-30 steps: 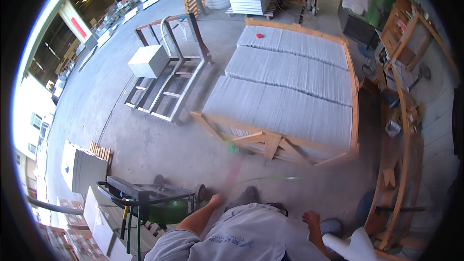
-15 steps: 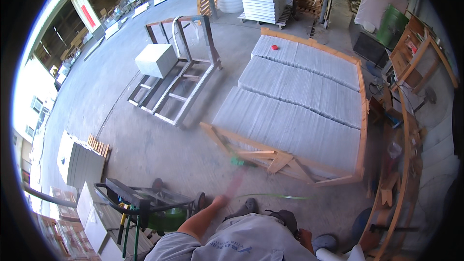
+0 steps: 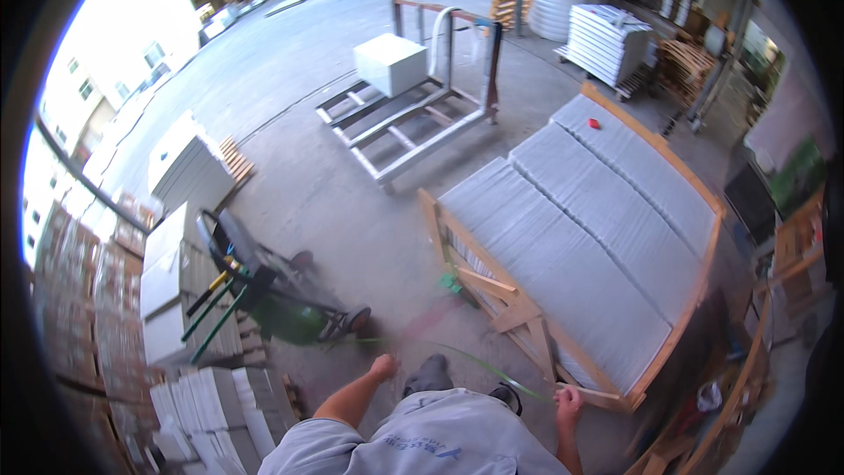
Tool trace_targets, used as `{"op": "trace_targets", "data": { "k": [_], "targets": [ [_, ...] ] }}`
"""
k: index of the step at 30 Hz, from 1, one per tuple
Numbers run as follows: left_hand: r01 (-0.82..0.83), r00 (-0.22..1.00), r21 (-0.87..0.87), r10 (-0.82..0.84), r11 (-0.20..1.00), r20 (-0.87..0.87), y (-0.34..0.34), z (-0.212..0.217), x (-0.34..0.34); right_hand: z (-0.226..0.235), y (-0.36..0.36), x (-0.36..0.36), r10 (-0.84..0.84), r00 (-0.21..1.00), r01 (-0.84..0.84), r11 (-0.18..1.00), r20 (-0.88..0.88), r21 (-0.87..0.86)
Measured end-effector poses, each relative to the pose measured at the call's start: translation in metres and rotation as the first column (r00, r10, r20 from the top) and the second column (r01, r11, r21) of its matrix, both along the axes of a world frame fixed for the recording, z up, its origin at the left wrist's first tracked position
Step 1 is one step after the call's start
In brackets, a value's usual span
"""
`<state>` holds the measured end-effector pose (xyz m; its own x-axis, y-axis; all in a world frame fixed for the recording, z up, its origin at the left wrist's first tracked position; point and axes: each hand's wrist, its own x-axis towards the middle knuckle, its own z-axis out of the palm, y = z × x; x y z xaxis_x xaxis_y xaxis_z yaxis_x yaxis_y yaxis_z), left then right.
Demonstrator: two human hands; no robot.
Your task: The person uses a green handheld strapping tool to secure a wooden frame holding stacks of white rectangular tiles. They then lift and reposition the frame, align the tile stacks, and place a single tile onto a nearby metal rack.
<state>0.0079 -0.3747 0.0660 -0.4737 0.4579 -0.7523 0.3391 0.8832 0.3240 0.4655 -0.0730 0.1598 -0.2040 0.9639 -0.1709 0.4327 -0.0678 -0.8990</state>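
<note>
A thin green strap [image 3: 492, 375] runs low over the floor from the wheeled strapping cart [image 3: 303, 321] towards the crate's near corner. My right hand [image 3: 568, 399] is closed at the strap's right end, beside that corner. Just on my side of the strap, my left hand [image 3: 384, 367] is loosely closed; what it holds, if anything, is hidden. The wooden-framed crate [image 3: 503, 317] holds three rows of thin grey slabs [image 3: 563, 202] packed on edge. A small green clump [image 3: 451, 282] lies by its front, and a red object [image 3: 593, 124] rests on the far row.
Left of the cart are stacked pale slabs [image 3: 167, 286] and wrapped pallets [image 3: 70, 290]. Ahead stands a metal frame rack [image 3: 396, 145] bearing a white block [image 3: 390, 64]. Wooden framing [image 3: 703, 422] borders the right. Long-handled green tools [image 3: 215, 321] stick out from the cart.
The view has swung to the right side of my body, shifting the crate rightward and lower. My right hand has risen from beside my body to the crate's corner. The strap now reaches there.
</note>
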Motion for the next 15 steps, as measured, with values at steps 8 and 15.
{"op": "trace_targets", "data": {
  "k": [8,15],
  "targets": [
    [-0.099,0.979,0.102,0.115,0.990,-0.169,-0.071,0.000,0.159,0.006,0.125,0.053,0.006,0.891,-0.166,0.935,0.453,0.314],
    [-0.458,0.889,-0.028,0.458,0.889,-0.005,-0.113,0.043,0.227,-0.040,0.141,0.078,0.150,0.752,-0.336,0.925,0.642,0.176]
  ]
}}
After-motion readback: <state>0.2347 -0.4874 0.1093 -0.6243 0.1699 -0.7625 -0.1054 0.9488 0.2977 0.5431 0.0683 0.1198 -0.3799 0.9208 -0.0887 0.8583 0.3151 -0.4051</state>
